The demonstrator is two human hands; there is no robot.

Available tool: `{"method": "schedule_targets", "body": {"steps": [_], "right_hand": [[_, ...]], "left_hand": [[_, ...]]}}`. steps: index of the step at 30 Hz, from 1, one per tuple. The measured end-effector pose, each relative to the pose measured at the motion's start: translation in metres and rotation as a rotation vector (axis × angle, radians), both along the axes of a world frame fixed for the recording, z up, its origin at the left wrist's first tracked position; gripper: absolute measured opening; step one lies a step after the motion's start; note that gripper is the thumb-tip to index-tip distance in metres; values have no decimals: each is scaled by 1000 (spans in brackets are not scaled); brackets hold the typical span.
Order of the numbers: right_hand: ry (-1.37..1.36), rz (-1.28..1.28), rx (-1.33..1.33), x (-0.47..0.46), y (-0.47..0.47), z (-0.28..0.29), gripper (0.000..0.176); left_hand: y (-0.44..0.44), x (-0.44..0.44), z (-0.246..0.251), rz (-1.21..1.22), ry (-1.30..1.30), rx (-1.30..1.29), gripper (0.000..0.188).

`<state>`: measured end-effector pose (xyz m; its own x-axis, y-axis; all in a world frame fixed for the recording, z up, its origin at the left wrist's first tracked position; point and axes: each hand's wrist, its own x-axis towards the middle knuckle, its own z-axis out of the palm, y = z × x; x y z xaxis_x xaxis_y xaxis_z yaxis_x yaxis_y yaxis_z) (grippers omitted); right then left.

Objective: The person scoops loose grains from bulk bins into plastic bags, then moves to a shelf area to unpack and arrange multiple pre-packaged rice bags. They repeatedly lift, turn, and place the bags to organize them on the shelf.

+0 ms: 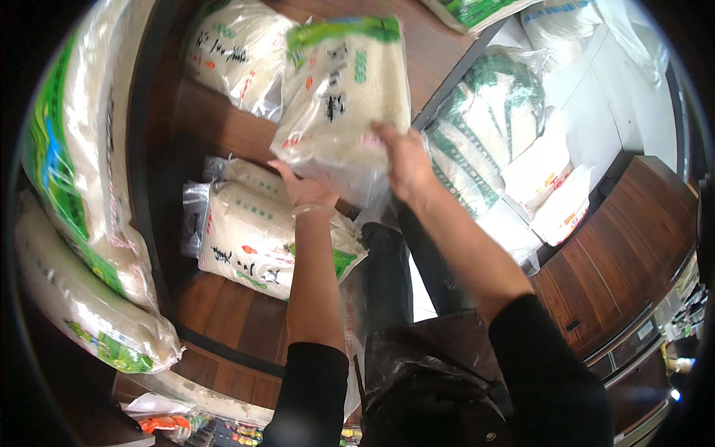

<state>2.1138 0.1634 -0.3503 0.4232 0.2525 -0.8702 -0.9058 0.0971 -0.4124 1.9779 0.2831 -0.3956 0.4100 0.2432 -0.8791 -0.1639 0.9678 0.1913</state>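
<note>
Between my hands is a clear plastic bag of white rice (pixel 349 95) with a green band and printed characters, slightly blurred. My right hand (pixel 410 159) grips its lower right side, thumb over the front. At the lower left corner my left hand (pixel 310 190) supports the bag, its fingers partly hidden beneath it. A similar rice bag (pixel 237 53) lies at upper left, partly behind the held one. Below my left hand, another rice bag (pixel 251 234) rests on the dark wooden surface (pixel 246 318), with one more bag (pixel 251 173) just behind it.
Large rice sacks (pixel 78 139) stand along the left. To the right, green-striped plastic-wrapped sacks (pixel 475 128) and white packages (pixel 544 184) lie on a pale floor (pixel 592 100). A curved brown wooden counter (pixel 620 251) borders the lower right. Packaged goods (pixel 223 433) show at the bottom.
</note>
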Motion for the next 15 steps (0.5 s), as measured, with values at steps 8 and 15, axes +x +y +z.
{"method": "schedule_targets", "body": {"steps": [8, 15], "right_hand": [[-131, 110, -95, 36, -10, 85, 37], [-440, 810, -37, 87, 23, 145, 52]], "left_hand": [[65, 113, 85, -526, 268, 348, 44], [136, 213, 182, -693, -104, 602, 43]]}}
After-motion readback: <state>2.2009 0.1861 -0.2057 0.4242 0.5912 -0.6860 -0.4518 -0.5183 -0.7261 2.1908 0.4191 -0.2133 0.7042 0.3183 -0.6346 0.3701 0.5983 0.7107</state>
